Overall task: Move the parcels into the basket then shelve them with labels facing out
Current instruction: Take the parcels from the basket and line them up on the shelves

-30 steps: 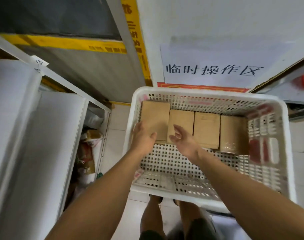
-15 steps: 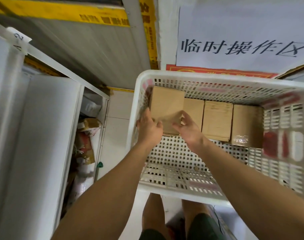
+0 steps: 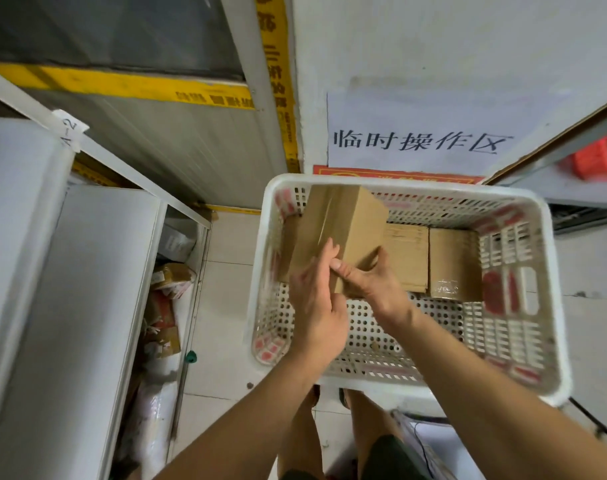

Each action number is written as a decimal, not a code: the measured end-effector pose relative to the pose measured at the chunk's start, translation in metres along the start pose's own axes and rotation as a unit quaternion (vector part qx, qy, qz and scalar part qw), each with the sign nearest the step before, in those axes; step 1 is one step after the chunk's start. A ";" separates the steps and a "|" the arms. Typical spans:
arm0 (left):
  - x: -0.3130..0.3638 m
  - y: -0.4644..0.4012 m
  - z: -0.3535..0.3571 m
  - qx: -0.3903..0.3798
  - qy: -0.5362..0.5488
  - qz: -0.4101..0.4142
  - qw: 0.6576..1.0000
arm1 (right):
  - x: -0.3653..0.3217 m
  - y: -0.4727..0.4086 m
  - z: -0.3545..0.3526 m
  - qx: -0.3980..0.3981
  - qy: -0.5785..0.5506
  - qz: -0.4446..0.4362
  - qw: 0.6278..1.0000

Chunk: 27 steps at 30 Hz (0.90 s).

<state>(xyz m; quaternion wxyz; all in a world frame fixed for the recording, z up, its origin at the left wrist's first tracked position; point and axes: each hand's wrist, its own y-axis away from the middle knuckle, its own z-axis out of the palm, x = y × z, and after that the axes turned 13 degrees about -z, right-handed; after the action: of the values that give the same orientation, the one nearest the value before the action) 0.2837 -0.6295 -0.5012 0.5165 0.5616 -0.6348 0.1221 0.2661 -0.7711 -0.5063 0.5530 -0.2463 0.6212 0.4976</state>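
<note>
**Both hands gripping one box over the basket**

The person is standing over a white basket (image 3: 551, 278) and holding a cardboard box (image 3: 343, 230) tilted above its far left corner. The right hand (image 3: 371, 282) is grasping the box's near lower corner, thumb lying across the top and fingers curling beneath. The left hand (image 3: 317, 306) is pressing against the near left side of the same box, fingers reaching up along the cardboard.

Just right of the grip, two more boxes are sitting on the basket floor against the far wall: a plain box (image 3: 407, 258) partly hidden by the raised one, and beside it a taped box (image 3: 454, 265) with clear tape shining on its near face. Another box seems to be lying under the raised one, mostly covered.

Left of the grip, a white shelf (image 3: 70, 271) is standing close, with packages (image 3: 167, 299) crowding its lower level. Beyond the grip, a paper sign (image 3: 419, 140) with Chinese lettering is hanging on the wall. Below the hands, the person's bare legs are showing by the basket's near rim.
</note>
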 end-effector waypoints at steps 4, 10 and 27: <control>0.030 0.024 -0.025 -0.034 0.052 0.021 0.998 | -0.044 0.028 -0.013 0.008 -0.051 0.002 0.999; 0.076 0.014 -0.088 -0.035 0.105 -0.105 0.988 | -0.102 0.058 -0.045 -0.067 -0.133 0.081 0.986; 0.146 0.066 -0.146 -0.134 0.347 -0.119 0.921 | -0.200 0.090 -0.029 -0.110 -0.031 -0.048 0.992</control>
<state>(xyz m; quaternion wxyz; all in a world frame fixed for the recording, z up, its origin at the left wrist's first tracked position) 0.3283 -0.5852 -0.2938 0.7856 0.4806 -0.3551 0.1605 0.2296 -0.8110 -0.2913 0.5645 -0.3199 0.5329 0.5432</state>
